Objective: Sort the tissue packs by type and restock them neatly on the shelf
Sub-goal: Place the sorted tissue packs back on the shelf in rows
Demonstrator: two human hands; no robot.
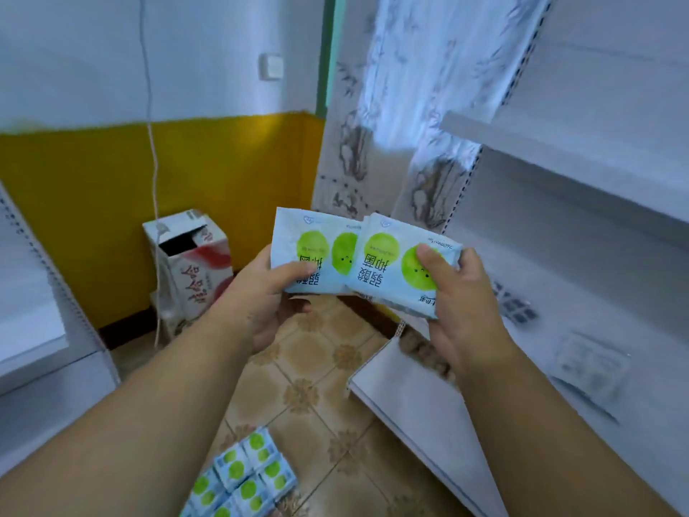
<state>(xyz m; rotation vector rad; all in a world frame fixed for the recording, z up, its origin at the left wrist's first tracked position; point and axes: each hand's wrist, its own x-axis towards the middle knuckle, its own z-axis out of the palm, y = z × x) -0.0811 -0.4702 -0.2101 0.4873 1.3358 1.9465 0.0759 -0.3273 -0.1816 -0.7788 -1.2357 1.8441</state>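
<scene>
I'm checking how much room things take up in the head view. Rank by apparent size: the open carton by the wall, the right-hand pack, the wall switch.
1. Open carton
2. Right-hand pack, though nearness to the camera inflates it
3. Wall switch

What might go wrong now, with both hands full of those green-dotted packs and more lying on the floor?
1. The pale blue, green-dotted packs overlap loosely between the left hand and right hand; the left pack or right pack might slip.
2. The pile of matching packs on the tiled floor lies near the feet, so it could be stepped on.
</scene>
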